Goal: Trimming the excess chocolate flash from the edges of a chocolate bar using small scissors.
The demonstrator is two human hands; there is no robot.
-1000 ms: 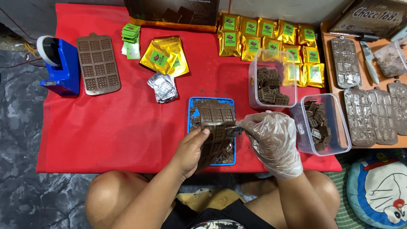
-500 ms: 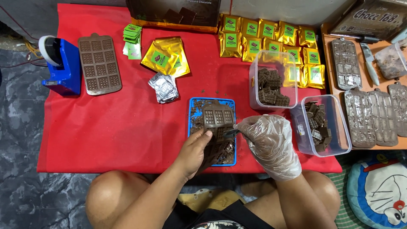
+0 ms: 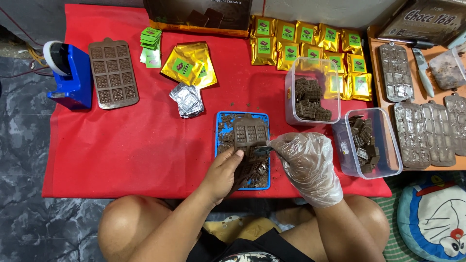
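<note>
Head view, looking down over my knees at the red cloth (image 3: pixel 145 145)

My bare left hand (image 3: pixel 224 171) holds the brown silicone chocolate-bar mould (image 3: pixel 249 138) by its near edge, fingers curled under and thumb on top, over the shallow blue plastic tray (image 3: pixel 219 127) strewn with chocolate bits. The mould's long axis runs away from me, so its far end points toward the gold packets

My right hand in a clear plastic glove (image 3: pixel 307 165) comes in from the right, fingertips pressed together, pinching what looks like a small piece at the mould's near right corner; what the piece is, I cannot tell. Mould lies just left of the gloved fingers, touching them. Left hand is underneath, right hand at the side; both equally close

Beyond: clear square tub of chocolate pieces (image 3: pixel 310 92), second clear tub (image 3: pixel 369 143) at right, filled brown mould (image 3: pixel 113 73), blue tape dispenser (image 3: pixel 70 77), foil-wrapped bars (image 3: pixel 187 99)
</note>
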